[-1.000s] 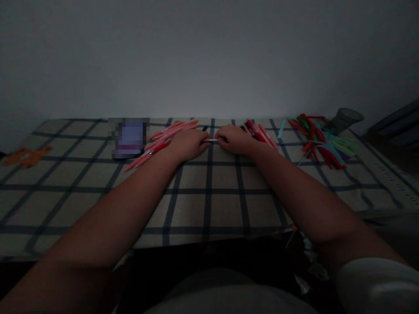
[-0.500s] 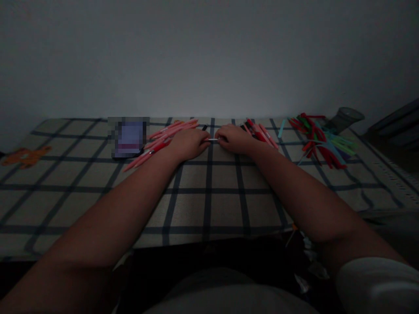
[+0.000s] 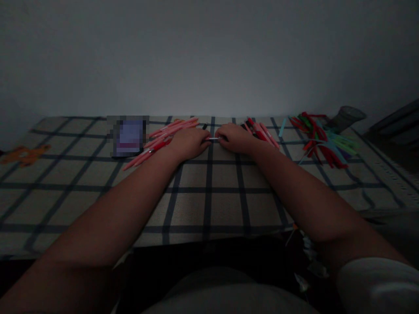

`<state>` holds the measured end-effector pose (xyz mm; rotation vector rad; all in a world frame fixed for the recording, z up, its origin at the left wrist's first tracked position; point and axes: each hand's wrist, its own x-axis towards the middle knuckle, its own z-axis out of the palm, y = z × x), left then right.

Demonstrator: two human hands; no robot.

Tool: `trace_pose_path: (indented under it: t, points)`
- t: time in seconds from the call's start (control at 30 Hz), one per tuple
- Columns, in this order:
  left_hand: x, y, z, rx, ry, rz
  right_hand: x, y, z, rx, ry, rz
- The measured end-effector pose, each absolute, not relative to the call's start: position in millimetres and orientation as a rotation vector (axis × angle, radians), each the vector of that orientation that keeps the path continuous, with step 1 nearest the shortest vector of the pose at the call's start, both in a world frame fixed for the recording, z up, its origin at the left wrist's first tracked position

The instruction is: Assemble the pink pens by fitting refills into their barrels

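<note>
Between my two hands runs a thin white piece of a pen point(image 3: 214, 138), level and a little above or on the cloth. My left hand point(image 3: 190, 143) is closed on its left end, where a bit of pink shows at the fingertips. The fingers of my right hand point(image 3: 234, 137) pinch the other end; most of the pen is covered by them. Several pink and red pens point(image 3: 157, 144) lie beside and under my left hand. Another group of pink, red and black pens point(image 3: 262, 133) rests just beyond my right hand. A small black piece point(image 3: 204, 126) shows behind my left fingertips.
A checked cloth point(image 3: 193, 209) covers the table, with a wall behind. At the left are a blurred-out phone-like device point(image 3: 129, 137) and an orange flat shape point(image 3: 26, 155). Coloured strips point(image 3: 327, 148), a light blue strip point(image 3: 282, 127) and a dark clear cup point(image 3: 348, 118) lie at the right.
The view has shifted very slightly. Both hands keep the same hold on the pen, with no clear movement.
</note>
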<state>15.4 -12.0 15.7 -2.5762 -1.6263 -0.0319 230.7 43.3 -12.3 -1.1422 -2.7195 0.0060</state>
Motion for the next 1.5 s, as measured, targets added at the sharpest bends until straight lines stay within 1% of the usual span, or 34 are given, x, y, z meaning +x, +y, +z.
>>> trace_pose_path:
  t: [1.5]
  points:
    - [16.3, -13.0, 15.7, -2.584, -1.612, -0.032, 233.2, 44.2, -15.0, -1.109, -2.704, 0.014]
